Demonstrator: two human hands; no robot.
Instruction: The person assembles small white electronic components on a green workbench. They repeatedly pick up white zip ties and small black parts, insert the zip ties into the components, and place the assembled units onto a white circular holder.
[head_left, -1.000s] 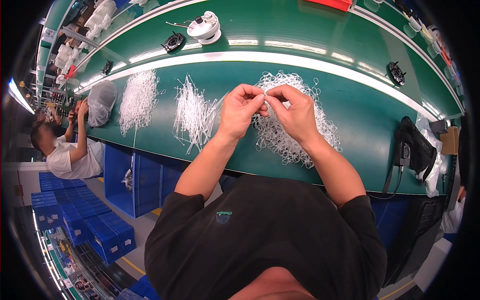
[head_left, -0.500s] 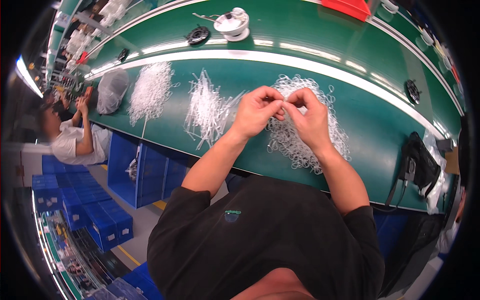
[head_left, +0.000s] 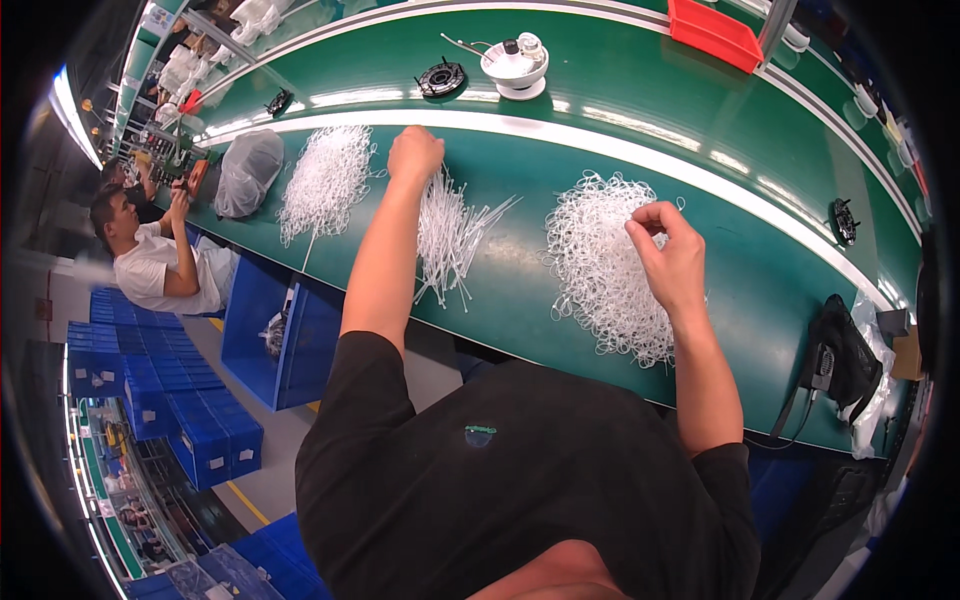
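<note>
My left hand [head_left: 416, 155] is over the far end of a pile of straight white cable ties [head_left: 455, 235], its fingers curled in. What those fingers hold, if anything, is hidden. Close to its left lies a pile of thin white loops [head_left: 328, 180]. My right hand [head_left: 672, 255] hovers over the right edge of another heap of small white loops [head_left: 605, 265]. Its thumb and fingertips are drawn together in a pinch; anything between them is too small to make out.
The green workbench [head_left: 510, 270] has a raised white strip behind the piles. Beyond stand a white bowl-shaped part [head_left: 517, 70], a black round part [head_left: 441, 78] and a red tray [head_left: 713, 35]. A black bag [head_left: 840, 350] lies right; a clear bag [head_left: 247, 172] and a seated co-worker [head_left: 160, 255] are left.
My hands were together over the right heap, fingertips meeting. They have parted: the left swung far left past the straight ties, and the right moved slightly right and down. The view shifted a little.
</note>
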